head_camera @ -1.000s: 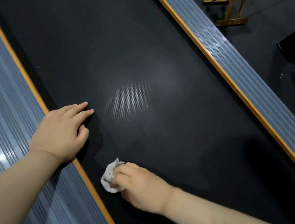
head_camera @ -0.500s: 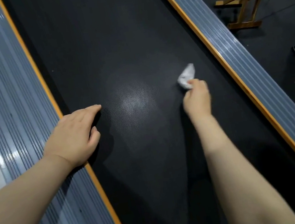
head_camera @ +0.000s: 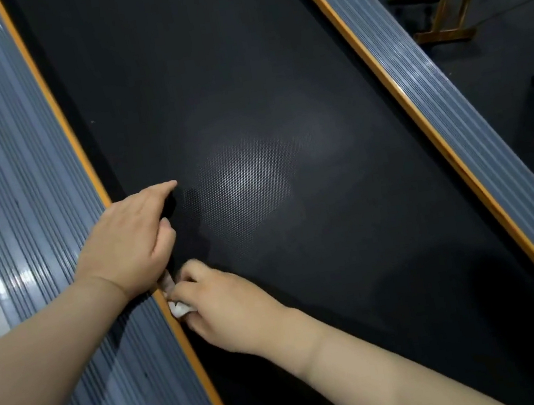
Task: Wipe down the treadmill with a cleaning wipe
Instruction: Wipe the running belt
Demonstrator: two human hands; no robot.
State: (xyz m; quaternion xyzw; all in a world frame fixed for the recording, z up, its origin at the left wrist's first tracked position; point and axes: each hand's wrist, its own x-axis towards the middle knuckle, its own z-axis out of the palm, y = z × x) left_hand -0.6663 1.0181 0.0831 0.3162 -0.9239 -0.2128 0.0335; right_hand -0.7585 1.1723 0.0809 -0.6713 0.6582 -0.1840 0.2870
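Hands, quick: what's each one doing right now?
Left hand: open, fingers resting on the treadmill belt.
Right hand: fingers curled round the white wipe.

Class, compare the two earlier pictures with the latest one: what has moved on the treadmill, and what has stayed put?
The right hand, gripping the wipe throughout, swept from the belt's left edge across toward the right rail and has come back to the left edge, just below the left hand. The left hand stayed resting at the belt's left edge. Nothing was let go.
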